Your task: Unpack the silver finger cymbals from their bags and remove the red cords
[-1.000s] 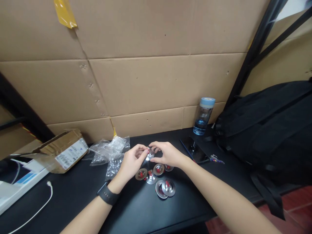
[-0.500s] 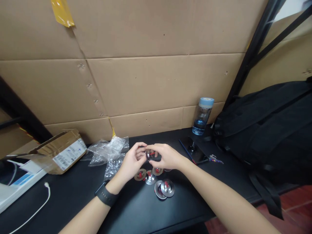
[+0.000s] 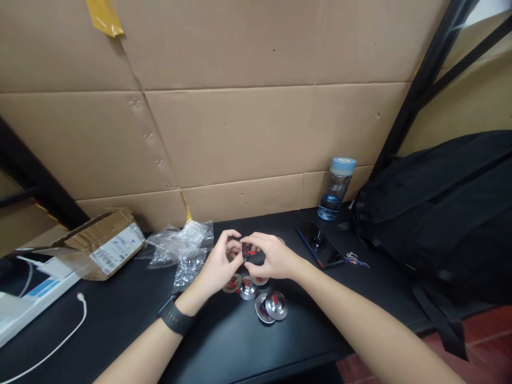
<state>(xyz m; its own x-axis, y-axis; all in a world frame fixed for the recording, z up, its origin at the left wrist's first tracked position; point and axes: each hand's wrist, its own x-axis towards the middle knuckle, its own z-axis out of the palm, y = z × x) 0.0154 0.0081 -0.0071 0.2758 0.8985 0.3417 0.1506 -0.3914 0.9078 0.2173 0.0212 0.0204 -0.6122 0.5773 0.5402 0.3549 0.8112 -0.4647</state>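
Between my two hands is a small metal finger cymbal with a red loop. My right hand pinches its rim, thumb below and fingers above. My left hand, with a dark watch on the wrist, curls round the cymbal's left side; its thumb is at the edge. A bit of red shows among the left fingers, partly hidden. Below the hands on the black table lie more finger cymbals: a brassy one, a domed silver one, one partly covered by my right hand, and an overlapping pair.
Clear plastic bags and an opened cardboard box lie to the left, by a white power strip and cable. At right are a phone, keys, a water bottle and a black backpack. Cardboard walls the back.
The cymbal between my hands has turned slightly, and my fingers have shifted round it. The whole view has moved a little; the cymbals on the table lie as before.
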